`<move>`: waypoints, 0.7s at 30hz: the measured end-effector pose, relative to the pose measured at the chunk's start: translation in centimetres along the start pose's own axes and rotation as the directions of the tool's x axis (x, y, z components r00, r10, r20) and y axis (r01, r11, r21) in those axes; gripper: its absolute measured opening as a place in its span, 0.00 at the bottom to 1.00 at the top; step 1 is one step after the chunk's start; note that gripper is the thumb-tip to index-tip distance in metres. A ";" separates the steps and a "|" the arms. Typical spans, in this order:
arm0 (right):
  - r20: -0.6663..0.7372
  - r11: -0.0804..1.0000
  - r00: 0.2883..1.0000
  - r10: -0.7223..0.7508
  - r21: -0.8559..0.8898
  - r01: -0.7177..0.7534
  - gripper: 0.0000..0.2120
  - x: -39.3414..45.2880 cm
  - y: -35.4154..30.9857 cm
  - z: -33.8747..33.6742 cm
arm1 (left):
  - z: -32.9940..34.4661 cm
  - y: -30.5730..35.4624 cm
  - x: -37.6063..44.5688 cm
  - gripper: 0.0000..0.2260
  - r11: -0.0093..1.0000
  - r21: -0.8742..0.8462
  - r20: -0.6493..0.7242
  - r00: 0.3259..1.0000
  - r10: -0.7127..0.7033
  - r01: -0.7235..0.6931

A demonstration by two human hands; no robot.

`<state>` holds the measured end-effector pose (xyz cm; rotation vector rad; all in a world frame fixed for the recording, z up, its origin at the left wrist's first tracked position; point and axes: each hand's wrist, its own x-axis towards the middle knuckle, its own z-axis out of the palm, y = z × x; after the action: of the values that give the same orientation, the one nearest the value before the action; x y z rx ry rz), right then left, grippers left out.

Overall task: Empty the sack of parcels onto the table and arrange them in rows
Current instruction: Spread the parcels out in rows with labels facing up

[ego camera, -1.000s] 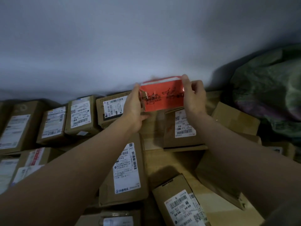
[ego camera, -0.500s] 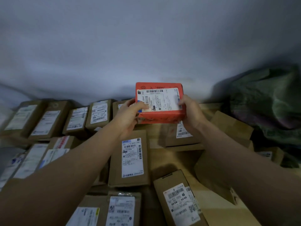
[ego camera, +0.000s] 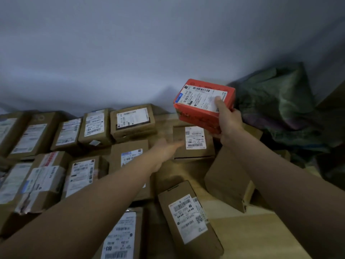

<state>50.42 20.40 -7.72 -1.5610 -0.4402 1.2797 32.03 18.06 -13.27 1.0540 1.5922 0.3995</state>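
Note:
My right hand (ego camera: pixel 226 120) grips a red parcel (ego camera: pixel 199 107) with a white label on top, thumb on the label, held up above the table near the wall. My left hand (ego camera: pixel 164 148) stretches out with straight fingers, its fingertips at a brown box (ego camera: pixel 194 144) that lies below the red parcel. Several brown labelled parcels (ego camera: pixel 130 122) lie in rows over the left part of the wooden table (ego camera: pixel 261 236). The dark green sack (ego camera: pixel 280 107) lies slumped at the right against the wall.
Loose boxes lie askew at the centre and right: a long labelled box (ego camera: pixel 188 217) near me and a plain brown box (ego camera: pixel 229 180) tilted beside my right forearm. A grey wall (ego camera: pixel 149 53) closes off the back of the table.
My left hand has let go of the red parcel and reached out to the brown box. My right hand alone has carried the red parcel up and to the right.

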 end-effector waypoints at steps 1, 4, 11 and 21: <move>-0.016 1.000 1.000 0.005 -0.022 -0.006 0.33 0.3 0.1 -0.7 | 0.9 -0.3 0.6 0.26 0.999 0.035 0.013 1.000 0.017 -0.017; -0.078 0.996 0.997 0.028 -0.079 -0.034 0.34 1.4 0.6 -2.3 | 2.8 -1.2 2.7 0.28 0.963 0.232 0.011 0.991 0.135 -0.134; -0.107 0.995 0.991 0.084 -0.051 -0.090 0.35 3.5 1.2 -3.5 | 3.8 -0.5 7.4 0.46 0.429 0.844 0.191 0.928 0.321 -0.322; -0.057 0.990 0.997 0.054 -0.123 -0.061 0.34 6.3 1.4 -0.8 | 4.0 -1.7 3.8 0.20 0.257 0.901 0.289 0.925 0.245 -0.349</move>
<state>53.03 24.40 -12.15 -1.7206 -0.4511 1.2711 35.10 19.07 -18.05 2.2961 1.4783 -0.4869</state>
